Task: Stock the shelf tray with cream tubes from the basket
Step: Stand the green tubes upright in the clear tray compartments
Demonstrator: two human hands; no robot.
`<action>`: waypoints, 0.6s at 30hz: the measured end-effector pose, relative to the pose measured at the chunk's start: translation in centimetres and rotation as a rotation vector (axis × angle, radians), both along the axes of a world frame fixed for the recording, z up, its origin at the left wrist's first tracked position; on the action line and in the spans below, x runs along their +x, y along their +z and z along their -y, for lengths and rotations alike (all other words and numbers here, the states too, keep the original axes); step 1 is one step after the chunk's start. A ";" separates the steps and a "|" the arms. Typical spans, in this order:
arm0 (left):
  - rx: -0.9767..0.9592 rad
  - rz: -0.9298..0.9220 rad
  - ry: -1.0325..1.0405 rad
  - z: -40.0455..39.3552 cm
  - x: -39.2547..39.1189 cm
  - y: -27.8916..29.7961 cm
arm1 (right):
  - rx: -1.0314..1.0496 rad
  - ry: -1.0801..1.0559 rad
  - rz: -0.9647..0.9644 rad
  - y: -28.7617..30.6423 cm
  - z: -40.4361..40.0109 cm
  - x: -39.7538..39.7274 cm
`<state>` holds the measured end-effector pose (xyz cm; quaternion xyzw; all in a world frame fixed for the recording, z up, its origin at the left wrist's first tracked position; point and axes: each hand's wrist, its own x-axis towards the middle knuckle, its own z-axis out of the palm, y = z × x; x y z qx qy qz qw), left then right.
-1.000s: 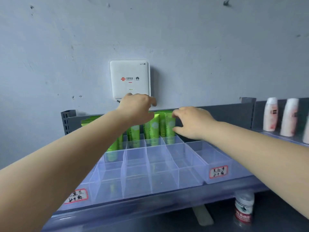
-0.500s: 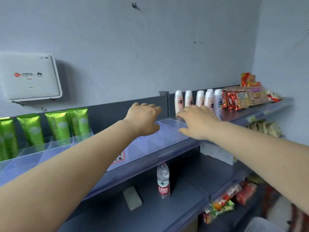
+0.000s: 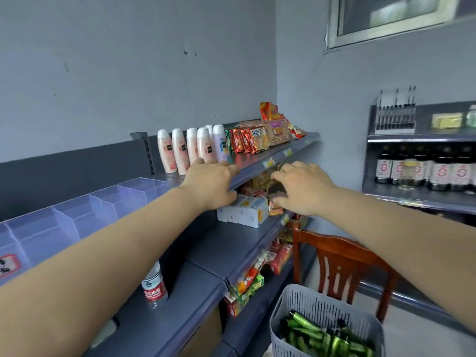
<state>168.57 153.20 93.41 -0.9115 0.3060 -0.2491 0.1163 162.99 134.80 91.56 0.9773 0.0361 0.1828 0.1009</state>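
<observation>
Both arms reach forward in mid-air, above and to the left of the grey basket. The left hand hangs with fingers loosely bent and grips nothing; the right hand is likewise empty, its fingers spread and slightly curled. Neither touches anything that can be made out.

The green cream tubes lie heaped inside the basket, which stands low beside a wooden chair. The clear shelf tray sits well up and left of the basket, on the top shelf; the compartments in view hold nothing.

The next move appears to be a drop of the hands to the basket for more tubes. The risks lie there: the tubes are glossy and piled crosswise, so a hasty grab may bring up several and let one slip to the floor. The basket's rim is light plastic, and a knock from a forearm could tip it. On the way back up, the white bottles just beyond the tray's far end could be toppled.
</observation>
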 end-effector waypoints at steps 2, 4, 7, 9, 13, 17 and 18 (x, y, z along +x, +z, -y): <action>0.008 -0.008 -0.028 2.0 -0.1 -0.6 | 0.006 -0.027 -0.011 -0.7 1.7 -0.8; 0.020 -0.024 -0.056 3.8 -0.2 -1.5 | 0.018 -0.058 -0.026 -1.5 3.2 -1.5; 0.055 -0.068 -0.099 6.3 -0.2 -3.3 | 0.025 -0.098 -0.050 -3.2 5.3 -2.3; 0.060 -0.094 -0.130 7.9 0.0 -4.6 | 0.023 -0.122 -0.070 -4.3 6.5 -2.6; 0.024 -0.127 -0.212 10.9 0.6 -7.4 | 0.012 -0.165 -0.107 -6.5 8.7 -2.6; 0.022 -0.182 -0.264 13.6 2.5 -10.1 | 0.027 -0.230 -0.147 -8.6 10.9 -1.3; 0.028 -0.201 -0.276 14.2 3.2 -10.9 | 0.032 -0.246 -0.157 -9.2 11.4 -0.8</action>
